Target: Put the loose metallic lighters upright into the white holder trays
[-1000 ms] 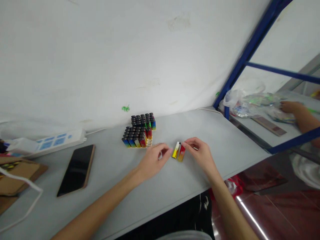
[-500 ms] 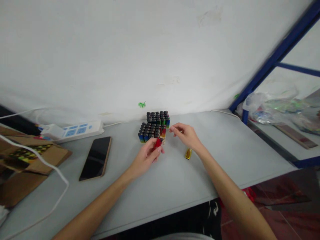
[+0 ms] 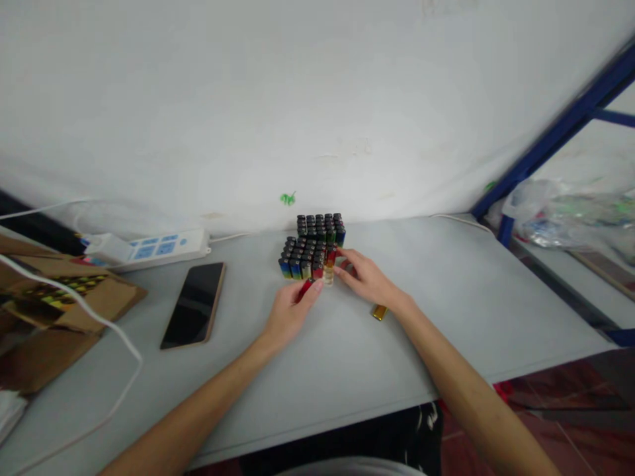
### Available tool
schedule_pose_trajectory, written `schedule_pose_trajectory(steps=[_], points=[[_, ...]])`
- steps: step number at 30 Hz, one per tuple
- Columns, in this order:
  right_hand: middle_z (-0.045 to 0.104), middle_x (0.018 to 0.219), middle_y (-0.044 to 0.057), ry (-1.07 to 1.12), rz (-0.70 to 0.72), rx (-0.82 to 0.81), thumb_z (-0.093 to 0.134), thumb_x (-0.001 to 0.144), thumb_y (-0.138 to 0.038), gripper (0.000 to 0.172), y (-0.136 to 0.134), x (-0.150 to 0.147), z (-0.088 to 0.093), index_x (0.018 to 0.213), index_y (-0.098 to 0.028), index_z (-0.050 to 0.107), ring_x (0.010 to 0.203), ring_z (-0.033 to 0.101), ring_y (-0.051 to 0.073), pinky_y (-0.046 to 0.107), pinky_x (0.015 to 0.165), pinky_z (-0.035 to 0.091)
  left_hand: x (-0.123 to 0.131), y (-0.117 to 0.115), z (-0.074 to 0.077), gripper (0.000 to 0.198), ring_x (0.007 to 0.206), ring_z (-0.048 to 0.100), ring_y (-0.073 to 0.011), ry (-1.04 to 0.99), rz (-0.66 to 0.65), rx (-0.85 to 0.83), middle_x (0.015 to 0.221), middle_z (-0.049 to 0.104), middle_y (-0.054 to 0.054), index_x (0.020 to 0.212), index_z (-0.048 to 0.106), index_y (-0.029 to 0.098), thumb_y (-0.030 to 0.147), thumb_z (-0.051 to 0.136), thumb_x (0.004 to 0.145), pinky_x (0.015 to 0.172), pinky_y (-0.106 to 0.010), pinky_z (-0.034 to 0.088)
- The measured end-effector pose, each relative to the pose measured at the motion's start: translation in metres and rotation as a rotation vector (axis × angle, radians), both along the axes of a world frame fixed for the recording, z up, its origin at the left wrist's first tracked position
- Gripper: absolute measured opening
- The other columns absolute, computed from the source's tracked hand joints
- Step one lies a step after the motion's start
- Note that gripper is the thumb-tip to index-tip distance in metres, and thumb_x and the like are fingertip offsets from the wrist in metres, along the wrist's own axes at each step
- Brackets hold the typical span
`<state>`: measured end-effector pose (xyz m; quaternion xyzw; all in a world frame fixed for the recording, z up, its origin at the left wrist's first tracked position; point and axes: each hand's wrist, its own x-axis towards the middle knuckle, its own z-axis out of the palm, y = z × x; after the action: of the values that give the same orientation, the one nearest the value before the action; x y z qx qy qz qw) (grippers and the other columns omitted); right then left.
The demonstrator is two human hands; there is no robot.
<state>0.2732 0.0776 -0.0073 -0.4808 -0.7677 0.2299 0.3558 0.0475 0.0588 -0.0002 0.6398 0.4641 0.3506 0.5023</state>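
Note:
Several lighters (image 3: pixel 303 254) with black tops and coloured bodies stand upright in two close blocks near the wall. My left hand (image 3: pixel 290 307), in front of the near block, is closed on a red lighter (image 3: pixel 305 289). At that block's right front corner stands a red and amber lighter (image 3: pixel 331 256), with something clear at its foot. My right hand (image 3: pixel 366 277) is at its right side, thumb and forefinger apart, their tips seeming to touch it. A gold lighter-like piece (image 3: pixel 380 312) lies on the table below my right wrist.
A phone (image 3: pixel 193 307) lies left of my left hand. Behind it is a white power strip (image 3: pixel 169 248). An open cardboard box (image 3: pixel 106 297) and a white cable (image 3: pixel 122 340) occupy the left side. A blue metal frame (image 3: pixel 550 149) rises at the right, with plastic bags (image 3: pixel 560 211) beyond.
My right hand has come down and in to the corner lighter. My left hand, still holding the red lighter, has drawn slightly back from the block. The view has shifted slightly.

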Motion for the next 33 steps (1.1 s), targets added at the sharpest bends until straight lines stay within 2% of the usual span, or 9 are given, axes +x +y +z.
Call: schedule_pose_trajectory(steps=[7,11,15,21,24,26,30,31,33], points=[[0.067,0.123,0.016,-0.043,0.009,0.010,0.056,0.105,-0.044,0.050,-0.003,-0.004,0.002,0.147,-0.017,0.052,0.100,0.069,0.026,0.047,0.096,0.059,-0.002,0.001,0.001,0.046,0.054,0.030,-0.0116,0.132,0.084,0.085,0.056,0.032,0.005,0.057,0.039,0.023,0.055,0.056,0.085,0.051,-0.027,0.020],[0.063,0.131,0.018,-0.064,0.024,0.024,0.061,0.102,-0.047,0.062,-0.002,-0.003,0.000,0.153,-0.016,0.045,0.105,0.067,0.027,0.048,0.098,0.058,0.000,0.002,0.004,0.040,0.053,0.032,-0.0120,0.168,0.096,0.099,0.054,0.033,0.004,0.055,0.039,0.023,0.050,0.053,0.082,0.051,-0.027,0.021],[0.063,0.132,0.017,-0.071,0.035,0.019,0.070,0.097,-0.045,0.071,0.000,-0.002,-0.007,0.156,-0.019,0.041,0.104,0.066,0.027,0.049,0.097,0.058,0.000,0.000,0.008,0.043,0.054,0.036,-0.0125,0.178,0.100,0.111,0.054,0.039,0.004,0.058,0.043,0.023,0.054,0.053,0.085,0.052,-0.027,0.025],[0.062,0.135,0.020,-0.072,0.000,0.021,0.084,0.086,-0.042,0.086,0.002,-0.010,-0.009,0.156,-0.017,0.041,0.110,0.066,0.031,0.049,0.095,0.058,-0.001,-0.001,0.013,0.045,0.058,0.040,-0.0120,0.146,0.049,0.167,0.060,0.043,0.005,0.069,0.054,0.020,0.059,0.058,0.091,0.055,-0.025,0.031],[0.064,0.132,0.020,-0.084,-0.033,0.036,0.087,0.082,-0.038,0.083,0.002,-0.015,-0.008,0.150,-0.015,0.046,0.110,0.066,0.032,0.048,0.096,0.058,-0.001,0.000,0.010,0.036,0.059,0.043,-0.0108,0.109,0.005,0.164,0.066,0.048,0.006,0.086,0.059,0.020,0.054,0.064,0.092,0.056,-0.022,0.034],[0.065,0.131,0.018,-0.083,-0.058,0.048,0.086,0.083,-0.036,0.079,0.003,-0.018,-0.010,0.148,-0.016,0.047,0.110,0.067,0.031,0.048,0.097,0.057,0.000,0.001,0.011,0.035,0.052,0.041,-0.0085,0.052,-0.006,0.113,0.065,0.049,0.009,0.097,0.056,0.022,0.053,0.070,0.090,0.050,-0.020,0.033],[0.065,0.137,0.020,-0.075,-0.076,0.047,0.089,0.081,-0.040,0.086,0.006,-0.020,-0.013,0.151,-0.016,0.045,0.117,0.066,0.033,0.049,0.101,0.055,0.004,0.004,0.032,0.045,0.038,0.033,-0.0053,-0.089,-0.003,0.014,0.063,0.049,0.012,0.099,0.047,0.025,0.059,0.074,0.087,0.037,-0.018,0.029],[0.064,0.138,0.021,-0.077,-0.075,0.042,0.089,0.080,-0.040,0.088,0.007,-0.020,-0.014,0.151,-0.014,0.044,0.120,0.065,0.034,0.049,0.103,0.055,0.004,0.006,0.041,0.044,0.038,0.037,-0.0056,-0.109,-0.008,0.032,0.066,0.052,0.011,0.097,0.048,0.024,0.060,0.073,0.088,0.037,-0.019,0.033],[0.063,0.141,0.023,-0.086,-0.076,0.028,0.090,0.079,-0.041,0.091,0.008,-0.020,-0.013,0.151,-0.011,0.045,0.123,0.064,0.035,0.050,0.105,0.053,0.006,0.009,0.060,0.042,0.051,0.055,-0.0111,-0.108,-0.047,0.131,0.072,0.058,0.004,0.088,0.053,0.022,0.062,0.064,0.094,0.046,-0.023,0.047]])
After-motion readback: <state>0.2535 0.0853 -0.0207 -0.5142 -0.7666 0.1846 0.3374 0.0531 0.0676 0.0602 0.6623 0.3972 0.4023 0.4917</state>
